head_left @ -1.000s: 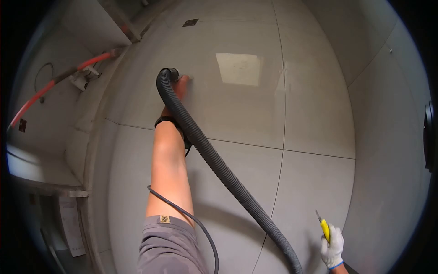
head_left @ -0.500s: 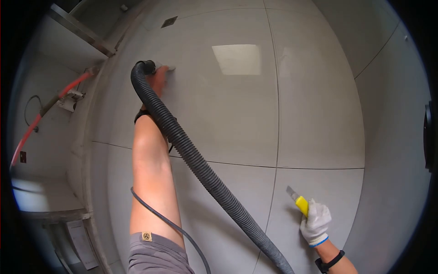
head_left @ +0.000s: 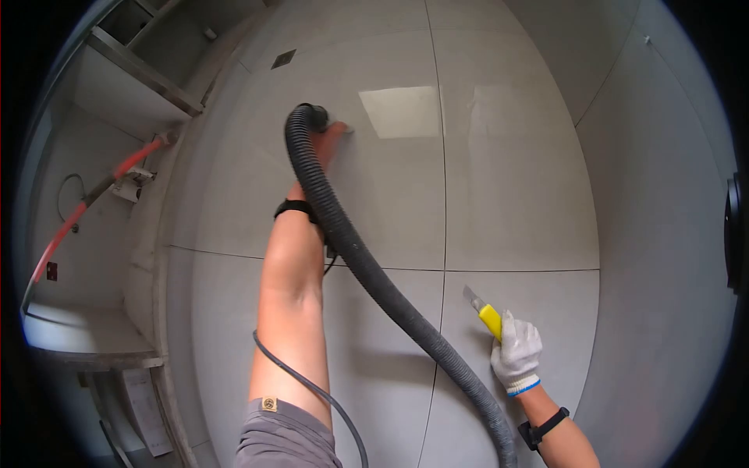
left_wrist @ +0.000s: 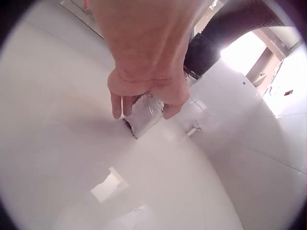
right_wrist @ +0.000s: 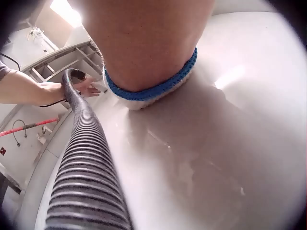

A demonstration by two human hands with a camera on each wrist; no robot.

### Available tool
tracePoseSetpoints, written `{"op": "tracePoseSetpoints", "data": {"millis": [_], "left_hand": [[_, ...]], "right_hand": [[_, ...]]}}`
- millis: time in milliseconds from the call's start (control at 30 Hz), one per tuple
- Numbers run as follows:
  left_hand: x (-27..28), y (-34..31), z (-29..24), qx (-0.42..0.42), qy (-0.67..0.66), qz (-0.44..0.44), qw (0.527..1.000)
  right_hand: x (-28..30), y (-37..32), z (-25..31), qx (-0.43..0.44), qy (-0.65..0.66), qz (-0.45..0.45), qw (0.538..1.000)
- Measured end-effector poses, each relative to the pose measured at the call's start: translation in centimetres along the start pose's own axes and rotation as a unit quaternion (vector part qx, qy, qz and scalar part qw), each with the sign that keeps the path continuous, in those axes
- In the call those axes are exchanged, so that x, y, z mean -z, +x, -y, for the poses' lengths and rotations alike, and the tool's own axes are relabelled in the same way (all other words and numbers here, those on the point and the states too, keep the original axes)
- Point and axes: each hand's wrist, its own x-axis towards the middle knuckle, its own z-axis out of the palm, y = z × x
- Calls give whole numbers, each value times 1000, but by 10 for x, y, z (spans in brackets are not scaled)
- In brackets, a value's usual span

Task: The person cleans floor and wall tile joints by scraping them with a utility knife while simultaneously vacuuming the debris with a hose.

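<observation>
In the head view my bare left hand (head_left: 331, 140) is at the upper middle, at the bent end of a black corrugated vacuum hose (head_left: 367, 269). The left wrist view shows that hand's fingers and thumb gripping a clear, flat nozzle (left_wrist: 144, 117), its dark-edged mouth close over the grey tiles (head_left: 390, 195). At lower right my right hand (head_left: 518, 349), in a white glove with a blue cuff, holds a yellow utility knife (head_left: 491, 320). Its blade points up and left over the tiles. In the right wrist view the forearm hides the knife.
The hose runs diagonally to the bottom edge, between my arms. A thin dark cord (head_left: 312, 388) crosses my left upper arm. Along the left stand open cabinet frames (head_left: 133, 360) with a red hose (head_left: 62, 234). A drain (head_left: 284, 58) sits at the top; a wall (head_left: 663, 234) bounds the right.
My right hand has moved up and left with the utility knife, and its forearm has come into view. The left hand and nozzle have shifted left, then back right, in the head view.
</observation>
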Motion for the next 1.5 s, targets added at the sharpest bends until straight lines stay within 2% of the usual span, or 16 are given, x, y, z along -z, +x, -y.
{"op": "tracePoseSetpoints", "data": {"millis": [67,167,233,300,500,600,667,700,733,833,1033,1067,1167,1300,1400,1500], "left_hand": [[-8,-14,-16,-60,0,-36,998],[-8,-38,-46,47,-102,92,989],[0,-67,-44,21,-100,75,992],[12,-92,-22,-52,-94,135,985],[129,-167,-24,29,-5,63,998],[187,-174,38,36,-75,38,996],[244,-187,66,32,-89,-45,995],[271,-192,79,114,-100,-72,986],[294,-204,89,108,-138,-107,979],[336,-234,94,221,-16,-166,961],[343,-263,143,287,-21,-77,955],[337,-262,138,233,-27,-19,972],[276,-261,110,138,-35,-37,989],[265,-229,63,94,30,-32,995],[281,-225,67,107,62,60,990],[300,-253,84,106,36,-61,992]], "right_hand": [[-4,-1,3,-8,-3,-12,1000],[-7,-5,7,-22,-9,-27,999],[-11,-6,9,-23,-22,-41,999],[-17,-9,8,-21,-20,-46,999],[-25,-15,0,-23,-3,-46,999],[-28,-13,-4,-13,-4,-59,998],[-25,-12,-5,-6,-5,-70,998],[-24,-10,-5,-4,-6,-68,998],[-23,-10,-4,-11,-10,-65,998],[-23,-14,-3,-20,-14,-52,998],[-25,-11,-2,-14,-31,-65,997],[-24,-11,-1,-3,-42,-72,997],[-23,-10,0,-5,-46,-71,996],[-21,-10,-4,-4,-38,-60,997],[-24,-11,-6,-2,-36,-54,998],[-20,-6,-10,13,-30,-61,998]]}}
